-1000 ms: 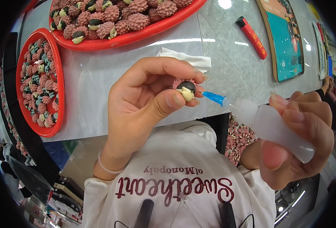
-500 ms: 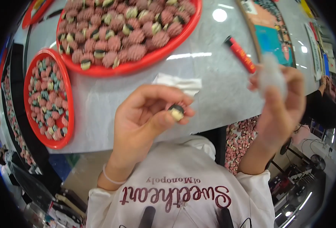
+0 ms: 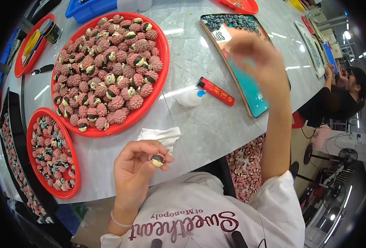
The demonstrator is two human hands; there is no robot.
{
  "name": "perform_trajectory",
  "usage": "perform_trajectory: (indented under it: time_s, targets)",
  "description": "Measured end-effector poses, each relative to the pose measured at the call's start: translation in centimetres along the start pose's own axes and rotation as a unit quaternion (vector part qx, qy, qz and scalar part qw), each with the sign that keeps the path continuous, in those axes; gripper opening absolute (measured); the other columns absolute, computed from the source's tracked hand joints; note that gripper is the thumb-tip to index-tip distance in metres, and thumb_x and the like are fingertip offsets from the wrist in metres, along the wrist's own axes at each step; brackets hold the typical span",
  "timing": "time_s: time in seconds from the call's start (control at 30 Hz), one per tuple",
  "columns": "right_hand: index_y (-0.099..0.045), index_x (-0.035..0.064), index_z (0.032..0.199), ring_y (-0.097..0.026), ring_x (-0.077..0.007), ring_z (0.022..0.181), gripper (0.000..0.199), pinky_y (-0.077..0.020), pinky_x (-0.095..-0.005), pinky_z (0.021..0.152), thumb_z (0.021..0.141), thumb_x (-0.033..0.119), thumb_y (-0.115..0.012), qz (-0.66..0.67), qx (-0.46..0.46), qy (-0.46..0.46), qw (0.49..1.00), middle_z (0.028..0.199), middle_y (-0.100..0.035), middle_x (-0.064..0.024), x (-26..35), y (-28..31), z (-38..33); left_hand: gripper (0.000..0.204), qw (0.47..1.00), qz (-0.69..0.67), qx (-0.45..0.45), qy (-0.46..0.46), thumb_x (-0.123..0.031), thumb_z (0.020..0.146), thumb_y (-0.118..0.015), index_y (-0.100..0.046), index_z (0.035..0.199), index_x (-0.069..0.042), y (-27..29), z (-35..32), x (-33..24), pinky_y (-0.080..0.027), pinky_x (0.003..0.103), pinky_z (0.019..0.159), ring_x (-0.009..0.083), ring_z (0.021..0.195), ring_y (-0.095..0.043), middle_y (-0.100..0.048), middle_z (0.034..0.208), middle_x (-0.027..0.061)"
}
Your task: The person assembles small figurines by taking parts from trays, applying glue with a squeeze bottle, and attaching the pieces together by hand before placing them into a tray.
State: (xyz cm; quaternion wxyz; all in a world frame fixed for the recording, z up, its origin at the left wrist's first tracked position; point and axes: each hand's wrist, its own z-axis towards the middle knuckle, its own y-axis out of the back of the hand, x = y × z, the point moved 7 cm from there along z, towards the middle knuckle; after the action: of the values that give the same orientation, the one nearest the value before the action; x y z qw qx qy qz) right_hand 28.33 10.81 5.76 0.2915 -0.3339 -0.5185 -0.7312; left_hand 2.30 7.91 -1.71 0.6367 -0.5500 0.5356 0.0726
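My left hand (image 3: pixel 131 171) is closed, pinching a small pink ridged piece with a black-and-cream part (image 3: pixel 157 159) between thumb and fingers. A crumpled white tissue (image 3: pixel 163 135) lies just beyond it. My right hand (image 3: pixel 255 58) is smeared by motion over a brown-edged tray (image 3: pixel 255 105) with a teal and peach bottom; its fingers cannot be made out. Small dark blue-grey pieces (image 3: pixel 236 21) are heaped at the tray's far end. On the table left of the tray are a small translucent bottle with a blue tip (image 3: pixel 189 98) and a red tube with a black end (image 3: pixel 218 91).
A big round red tray (image 3: pixel 165 53) full of similar pink pieces stands left of centre. A smaller red tray (image 3: pixel 76 182) sits nearer on the left. A blue bin (image 3: pixel 81 14) stands far back. At right, a co-worker in black (image 3: pixel 327 101) works at the table.
The bottle has left my right hand and is on the table beside the red tube. My right hand has moved farther away over the tray. My left hand keeps its piece.
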Motion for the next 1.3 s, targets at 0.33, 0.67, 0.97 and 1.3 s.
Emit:
perform_trajectory:
  time_s: [0.33, 0.67, 0.97, 1.3]
  targets:
    - [-0.057, -0.0013, 0.092, -0.055, -0.0102, 0.079, 0.016, -0.0442, -0.0235, 0.070, 0.080, 0.009, -0.058, 0.022, -0.037, -0.052, 0.998, 0.083, -0.057, -0.0032, -5.9, 1.7, 4.1, 0.030, 0.999, 0.026, -0.027, 0.007, -0.022, 0.079, -0.065, -0.047, 0.095, -0.002, 0.2, -0.1, 0.5, -0.045, 0.021, 0.063, 0.0168, 0.079, -0.056, -0.052, 0.093, 0.0101]
    - [-0.058, -0.0061, 0.095, -0.053, -0.0153, 0.075, 0.027, -0.0435, -0.0232, 0.068, 0.069, 0.000, -0.061, 0.425, 0.020, -0.083, 0.901, 0.090, -0.055, -0.0127, 2.7, -3.6, -9.5, 0.032, 0.998, -0.015, 0.049, -0.029, -0.018, 0.082, -0.061, -0.050, 0.102, 0.004, -0.5, -0.2, 0.1, -0.048, 0.026, 0.073, 0.0214, 0.086, -0.060, -0.055, 0.102, 0.0155]
    - [-0.054, -0.0063, 0.091, -0.057, -0.0162, 0.070, 0.023, -0.0488, -0.0194, 0.054, 0.074, 0.006, -0.063, 0.385, 0.060, -0.099, 0.916, 0.091, -0.054, -0.0189, 6.1, -7.7, -11.4, 0.034, 0.996, 0.014, 0.059, -0.059, -0.020, 0.081, -0.062, -0.047, 0.102, 0.002, -1.9, -1.9, 0.1, -0.048, 0.023, 0.066, 0.0182, 0.081, -0.058, -0.052, 0.098, 0.0134]
    - [-0.055, -0.0029, 0.087, -0.057, -0.0185, 0.075, 0.029, -0.0505, -0.0241, 0.062, 0.065, 0.003, -0.073, 0.292, 0.038, 0.039, 0.955, 0.085, -0.056, -0.0150, 8.4, -7.6, -11.8, 0.040, 0.996, 0.080, 0.029, -0.037, -0.031, 0.078, -0.066, -0.047, 0.098, -0.002, -2.3, -2.3, 0.4, -0.042, 0.019, 0.061, 0.0097, 0.076, -0.051, -0.052, 0.093, 0.0079]
